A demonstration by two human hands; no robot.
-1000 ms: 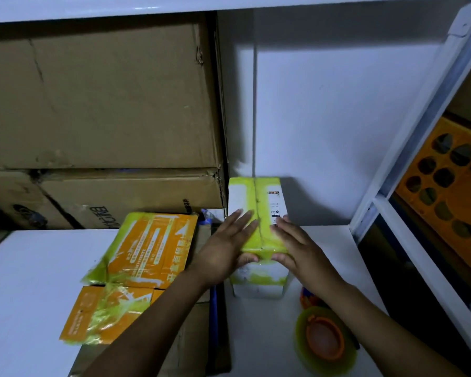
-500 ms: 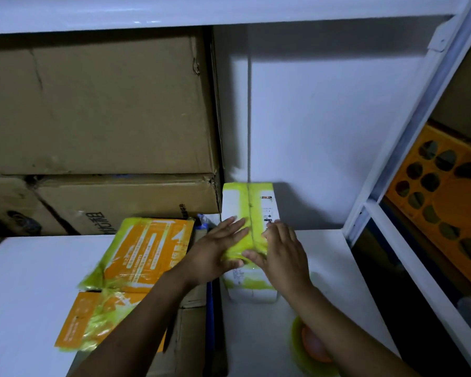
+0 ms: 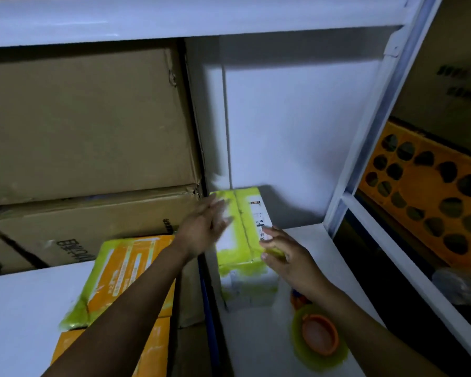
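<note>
Nearest: tape roll [image 3: 320, 340], yellow-green on an orange core, flat on the white shelf board [image 3: 256, 344] under the right forearm; something small and orange beside it, can't tell what. Left of that, two orange parcels [image 3: 125, 276] banded in the same tape, stacked, partly under the left forearm. Target is the taped white box [image 3: 242, 240]: sits on the board, long axis pointing at the back wall [image 3: 288, 137], far end close to it, left side near the lower cardboard carton [image 3: 93, 219]. Left hand [image 3: 201, 229] is over the box's left top edge, fingers straight and slightly spread, motion-blurred, contact unclear. Right hand [image 3: 286, 251] is at the right top edge, fingers loosely bent and apart, thumb on the tape, resting rather than clamping. Handling guess: rigid small carton, light to moderate, not fragile-looking; the glossy tape will be slick, so grip both long sides with flat palms on bare card, not the tape band. Obstructions: the carton stack [image 3: 87, 118] crowds the left side, the shelf upright [image 3: 365, 148] limits swing to the right, and the tape roll sits in the pull-out path. The orange crate [image 3: 424, 191] beyond the upright is out of play.
</note>
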